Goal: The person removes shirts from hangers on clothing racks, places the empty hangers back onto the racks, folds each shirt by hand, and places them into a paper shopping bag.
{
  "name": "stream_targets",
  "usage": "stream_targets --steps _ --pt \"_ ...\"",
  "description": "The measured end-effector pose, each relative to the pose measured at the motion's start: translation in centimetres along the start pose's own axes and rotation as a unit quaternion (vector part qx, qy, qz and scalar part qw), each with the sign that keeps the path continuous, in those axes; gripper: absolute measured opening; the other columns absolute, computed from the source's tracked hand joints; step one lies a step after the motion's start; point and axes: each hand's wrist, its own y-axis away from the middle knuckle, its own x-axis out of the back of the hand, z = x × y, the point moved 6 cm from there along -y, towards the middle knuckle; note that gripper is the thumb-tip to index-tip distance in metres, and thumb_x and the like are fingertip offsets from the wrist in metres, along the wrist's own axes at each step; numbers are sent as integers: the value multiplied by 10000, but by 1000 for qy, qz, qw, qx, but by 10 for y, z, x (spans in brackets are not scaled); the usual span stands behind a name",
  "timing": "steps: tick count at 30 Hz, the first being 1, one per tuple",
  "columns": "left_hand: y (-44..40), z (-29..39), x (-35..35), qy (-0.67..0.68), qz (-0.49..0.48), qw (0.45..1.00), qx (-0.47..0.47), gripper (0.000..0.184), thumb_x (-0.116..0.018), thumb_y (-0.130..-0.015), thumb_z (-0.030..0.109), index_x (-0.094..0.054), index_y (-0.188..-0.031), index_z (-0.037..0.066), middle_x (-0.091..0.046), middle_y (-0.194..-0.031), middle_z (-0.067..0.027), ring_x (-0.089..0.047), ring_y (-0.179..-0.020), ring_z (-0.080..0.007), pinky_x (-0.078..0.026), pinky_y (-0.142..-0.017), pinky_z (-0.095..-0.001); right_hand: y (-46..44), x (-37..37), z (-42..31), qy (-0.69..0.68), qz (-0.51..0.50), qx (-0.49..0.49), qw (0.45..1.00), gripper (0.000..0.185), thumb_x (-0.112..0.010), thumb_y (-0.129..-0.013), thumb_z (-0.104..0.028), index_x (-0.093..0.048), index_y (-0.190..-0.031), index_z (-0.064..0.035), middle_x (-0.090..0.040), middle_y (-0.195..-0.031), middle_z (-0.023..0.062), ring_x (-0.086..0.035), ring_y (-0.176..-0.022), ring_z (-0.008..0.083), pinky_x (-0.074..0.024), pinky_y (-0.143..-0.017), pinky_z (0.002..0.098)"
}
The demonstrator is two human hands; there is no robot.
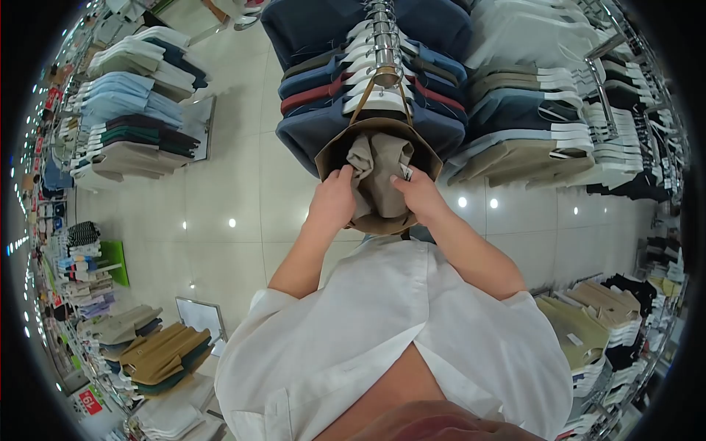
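Note:
A brown paper bag point(331, 151) hangs by its handles from the end of a metal clothes rail point(384, 44), its mouth open towards me. Inside it lies a bunched beige-grey cloth garment point(379, 173). My left hand point(334, 195) is at the left side of the bag's mouth, its fingers closed on the left edge of the garment. On the right, my right hand point(421, 192) pinches the garment's other edge, beside a small white tag point(406, 172). The bottom of the bag is hidden by the cloth.
Dark blue and red shirts point(309, 99) hang on the rail behind the bag. More racks hold light blue shirts point(129, 95) at left, brown garments point(515, 158) at right and mustard ones point(165, 353) at lower left. A pale tiled floor point(228, 191) lies between them.

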Motion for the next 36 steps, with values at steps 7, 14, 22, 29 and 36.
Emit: stream_targets --steps 7,14,22,29,36 --pt "1 0 18 75 121 990 15 741 -614 -942 44 -267 -1594 -13 -371 -1564 -305 -556 -1254 -550 -518 -1027 -531 -10 19 -14 117 216 35 969 751 -692 -983 -228 -332 -1581 51 -571 -1456 268 -580 -1327 366 -442 -1107 401" --pt "-1 7 1 9 74 994 -79 740 -652 -956 97 -294 -1594 -14 -339 -1611 -285 -454 -1403 -490 -458 -1130 -492 2 6 -27 174 146 42 973 764 -674 -1002 -148 -271 -1598 108 -486 -1538 277 -489 -1426 319 -389 -1164 345" --pt "2 31 8 179 -29 975 -127 735 -704 -982 206 -352 -1601 26 -428 -1571 -253 -458 -1435 -418 -467 -1120 -438 30 -9 -36 42 -45 86 994 701 -647 -1039 -232 -320 -1614 2 -512 -1529 230 -581 -1303 230 -488 -1076 366" --pt "42 103 -28 587 -198 765 -175 1044 -752 -973 318 -41 -1696 67 -185 -1731 -156 -294 -1569 -305 -395 -1191 -439 115 26 -72 13 -239 213 947 829 -659 -1051 -203 -143 -1681 -45 -212 -1720 163 -340 -1522 261 -406 -1190 426" --pt "43 217 -88 541 -232 778 -218 1096 -764 -943 292 4 -1702 106 -19 -1770 -141 -53 -1639 -319 -265 -1261 -531 167 148 -63 104 -162 278 941 920 -720 -998 -239 -138 -1675 -19 -213 -1714 195 -357 -1517 301 -445 -1151 419"
